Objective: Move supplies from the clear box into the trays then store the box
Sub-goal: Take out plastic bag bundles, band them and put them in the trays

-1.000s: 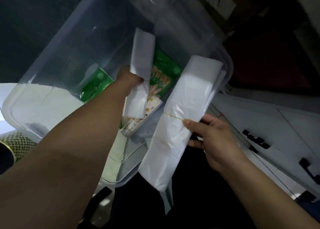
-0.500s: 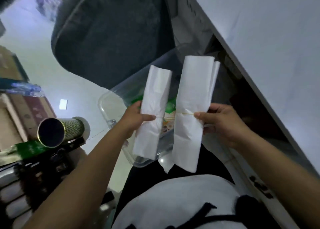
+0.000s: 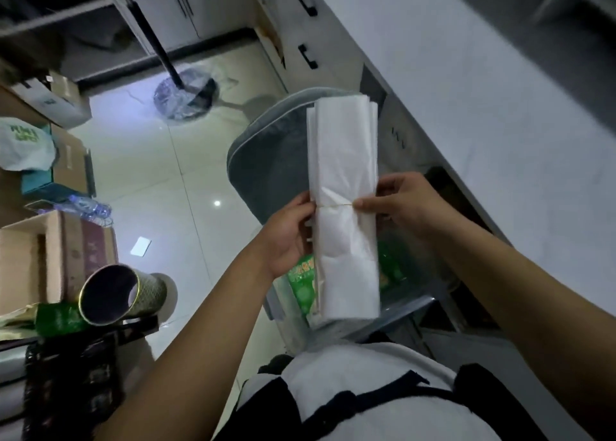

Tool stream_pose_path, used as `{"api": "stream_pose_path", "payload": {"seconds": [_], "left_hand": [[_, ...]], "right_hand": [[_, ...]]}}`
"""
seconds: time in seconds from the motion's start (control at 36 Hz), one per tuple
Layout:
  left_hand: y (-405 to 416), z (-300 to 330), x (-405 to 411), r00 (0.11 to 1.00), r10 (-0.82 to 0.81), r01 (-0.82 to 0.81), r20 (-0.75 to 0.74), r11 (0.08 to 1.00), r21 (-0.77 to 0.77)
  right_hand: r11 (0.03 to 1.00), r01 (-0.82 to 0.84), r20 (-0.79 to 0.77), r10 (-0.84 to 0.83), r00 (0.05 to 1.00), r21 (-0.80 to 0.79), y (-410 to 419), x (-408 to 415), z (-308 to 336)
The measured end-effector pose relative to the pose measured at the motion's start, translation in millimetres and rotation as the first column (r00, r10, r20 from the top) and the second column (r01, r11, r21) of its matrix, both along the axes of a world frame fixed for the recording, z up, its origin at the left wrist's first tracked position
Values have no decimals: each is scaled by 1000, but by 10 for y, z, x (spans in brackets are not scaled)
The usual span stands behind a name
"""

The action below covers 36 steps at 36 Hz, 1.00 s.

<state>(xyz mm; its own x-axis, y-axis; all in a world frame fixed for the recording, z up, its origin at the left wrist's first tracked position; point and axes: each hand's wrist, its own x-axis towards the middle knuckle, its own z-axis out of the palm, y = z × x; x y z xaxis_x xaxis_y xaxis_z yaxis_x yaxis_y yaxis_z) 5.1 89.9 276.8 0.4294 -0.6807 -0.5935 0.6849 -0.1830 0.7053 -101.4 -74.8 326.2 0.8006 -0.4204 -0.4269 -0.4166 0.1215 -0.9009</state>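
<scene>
Both hands hold white bundles of folded plastic bags [image 3: 345,187] upright in front of me, stacked one behind the other and tied at the middle with a thin band. My left hand [image 3: 286,234] grips the left edge at the band. My right hand [image 3: 400,204] pinches the right edge at the same height. Below the bundles sits the clear box [image 3: 410,307] on my lap, with green packets [image 3: 303,284] inside it. No trays are visible.
A grey padded chair [image 3: 270,160] stands just beyond the box. A white counter [image 3: 466,107] with drawers runs along the right. At the left are cardboard boxes [image 3: 50,257], a patterned tube [image 3: 123,294] and a cluttered rack. A fan base [image 3: 183,97] stands on the tiled floor.
Both bundles have been lifted out of the clear box and brought together, the left one now behind the right one. My view has risen from the box to the room.
</scene>
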Motion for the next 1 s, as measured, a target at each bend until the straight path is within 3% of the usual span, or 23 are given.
{"api": "stream_pose_path", "payload": {"seconds": [0.14,0.28,0.5,0.61,0.67,0.81,1.0], "left_hand": [[330,42,49,994,-76,69,-73,993,-93],[518,15,82,989,-142,146,36,980,-138],[603,5,48,984,-144,162,101,966,-201],[611,-35,-33,972,-224,234,66,935,-269],[596,-46,-73,964,-265,263,38,914,-309],[595,-101,-281,925,-381,346,-10,850,-398],[529,35,-614,846,-529,512,61,775,-372]], "right_hand": [[992,-20,-69,11,998,-127,288,83,100],[987,-4,-135,-18,991,-163,480,86,158],[946,155,-64,-180,982,-285,828,-152,104],[944,310,-89,-321,943,-115,974,-465,87],[951,308,-84,-304,949,28,1052,-642,109],[952,284,-86,-275,958,115,1355,-1059,95],[883,468,-91,-469,879,-32,1554,-1510,97]]}}
